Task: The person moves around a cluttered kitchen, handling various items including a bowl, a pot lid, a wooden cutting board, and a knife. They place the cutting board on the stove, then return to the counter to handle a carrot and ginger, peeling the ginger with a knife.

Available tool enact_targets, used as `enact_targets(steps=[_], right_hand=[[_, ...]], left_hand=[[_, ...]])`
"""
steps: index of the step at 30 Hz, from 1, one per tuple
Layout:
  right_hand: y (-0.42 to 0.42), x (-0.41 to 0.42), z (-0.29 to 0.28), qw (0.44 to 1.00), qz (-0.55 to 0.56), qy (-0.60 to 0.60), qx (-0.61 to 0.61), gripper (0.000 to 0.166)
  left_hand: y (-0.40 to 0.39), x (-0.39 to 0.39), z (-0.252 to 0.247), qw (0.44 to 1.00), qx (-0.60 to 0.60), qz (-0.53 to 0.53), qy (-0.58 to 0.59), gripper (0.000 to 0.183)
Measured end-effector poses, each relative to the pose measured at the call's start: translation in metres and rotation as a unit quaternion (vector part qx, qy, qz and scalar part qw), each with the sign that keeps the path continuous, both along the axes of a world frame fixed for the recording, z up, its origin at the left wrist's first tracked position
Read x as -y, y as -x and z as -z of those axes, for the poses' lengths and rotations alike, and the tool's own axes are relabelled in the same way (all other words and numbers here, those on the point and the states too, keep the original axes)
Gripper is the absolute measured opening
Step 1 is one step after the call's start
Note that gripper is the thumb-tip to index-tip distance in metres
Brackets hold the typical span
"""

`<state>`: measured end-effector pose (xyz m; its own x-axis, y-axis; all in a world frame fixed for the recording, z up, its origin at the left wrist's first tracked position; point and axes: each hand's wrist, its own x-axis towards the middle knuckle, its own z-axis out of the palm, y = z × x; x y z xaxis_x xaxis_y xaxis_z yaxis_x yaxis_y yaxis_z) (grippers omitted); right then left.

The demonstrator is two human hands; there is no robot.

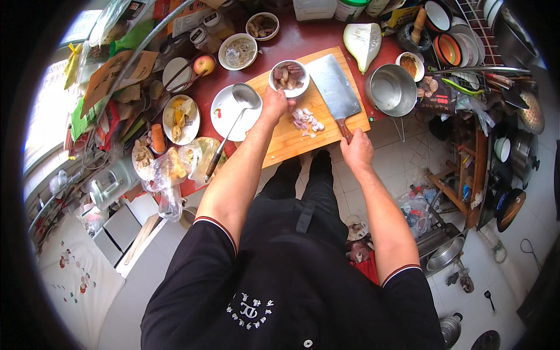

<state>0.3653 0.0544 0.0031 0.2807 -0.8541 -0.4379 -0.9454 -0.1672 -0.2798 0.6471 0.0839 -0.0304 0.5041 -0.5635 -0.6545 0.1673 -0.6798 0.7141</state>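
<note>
My left hand [276,105] grips the near rim of a small white bowl [289,78] that holds sliced meat, over the wooden cutting board [271,144]. My right hand [357,151] is closed around the wooden handle of a cleaver [334,87], whose wide blade lies flat over the board's right part. Between the two hands, a small heap of chopped shallot or garlic pieces [306,120] rests on the board. Left of the board, a metal ladle [246,96] leans across a white plate [223,105], with its dark handle towards me.
An empty metal pot [392,89] stands at the table's right edge, below a cut piece of pale gourd [362,43]. A bowl of liquid [238,51], an apple [204,65], a carrot [158,138] and plastic bags [168,168] crowd the left. A stone mortar [413,37] stands far right.
</note>
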Motion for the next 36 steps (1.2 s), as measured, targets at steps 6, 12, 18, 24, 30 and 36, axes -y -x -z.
enact_targets(steps=[6, 12, 18, 24, 30, 36], right_hand=[[0.005, 0.005, -0.004, 1.0, 0.0, 0.002, 0.008, 0.038], [0.007, 0.0, -0.002, 1.0, 0.014, -0.005, 0.015, 0.036], [0.01, -0.001, -0.001, 0.999, 0.019, -0.029, 0.015, 0.036], [0.022, -0.016, -0.012, 0.999, 0.007, 0.007, 0.052, 0.041], [0.043, -0.048, -0.015, 0.999, 0.012, -0.002, 0.049, 0.045], [0.056, -0.069, -0.028, 0.998, 0.024, -0.058, 0.019, 0.045]], left_hand=[[0.014, 0.008, 0.01, 0.999, -0.008, 0.041, 0.003, 0.028], [0.018, 0.008, -0.005, 0.996, -0.012, 0.083, 0.012, 0.031], [0.004, -0.011, -0.048, 0.986, 0.11, 0.119, -0.033, 0.042], [-0.074, -0.052, -0.068, 0.985, 0.141, -0.041, 0.087, 0.029], [-0.147, -0.049, -0.033, 0.968, 0.239, -0.074, -0.029, 0.045], [-0.166, -0.019, 0.016, 0.929, 0.343, -0.034, -0.135, 0.038]])
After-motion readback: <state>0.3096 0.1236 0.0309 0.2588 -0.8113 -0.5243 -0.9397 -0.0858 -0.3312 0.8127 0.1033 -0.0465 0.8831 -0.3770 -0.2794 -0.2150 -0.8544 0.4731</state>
